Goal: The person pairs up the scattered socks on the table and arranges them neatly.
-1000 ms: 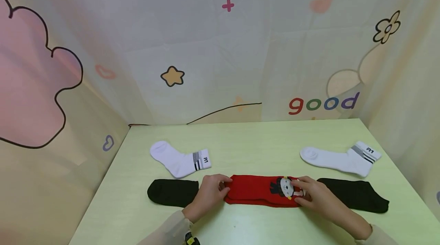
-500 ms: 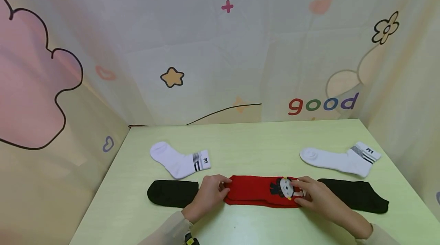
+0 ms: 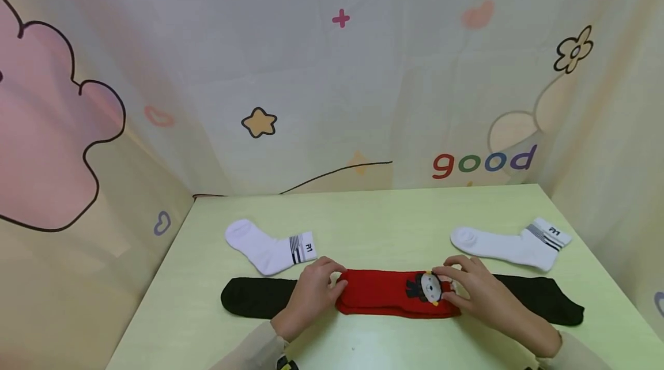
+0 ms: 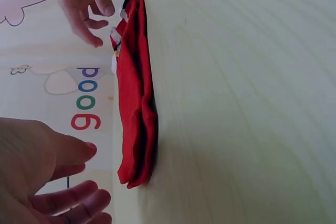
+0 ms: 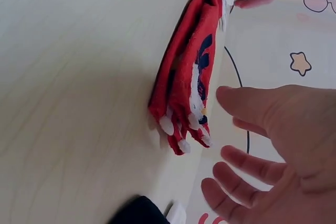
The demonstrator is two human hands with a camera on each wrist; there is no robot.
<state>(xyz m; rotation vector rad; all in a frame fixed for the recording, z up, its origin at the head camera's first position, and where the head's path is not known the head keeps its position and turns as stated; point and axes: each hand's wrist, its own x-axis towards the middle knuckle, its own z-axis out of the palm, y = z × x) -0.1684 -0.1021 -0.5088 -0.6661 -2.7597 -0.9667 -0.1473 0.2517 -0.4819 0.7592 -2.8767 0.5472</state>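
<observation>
A pair of red toe socks [image 3: 373,292], one laid on the other, lies flat at the middle of the table. The upper sock bears a white cartoon animal face [image 3: 430,287], and white-tipped toes [image 5: 184,146] show at its right end in the right wrist view. My left hand [image 3: 313,289] hovers by the socks' left end, fingers loosely bent and apart from the cloth in the left wrist view. Above the toe end is my right hand [image 3: 479,295], its thumb and fingers spread with a gap to the fabric.
Black socks lie on either side, one left [image 3: 256,297] and one right [image 3: 542,298], each partly behind a hand. Behind them are two white striped socks, left [image 3: 267,249] and right [image 3: 510,246]. A printed curtain [image 3: 311,70] borders the table [image 3: 384,226].
My right hand has lifted slightly off the red socks, its fingers parting from the toe end. The left hand stays near the other end. The head view has tilted up a little.
</observation>
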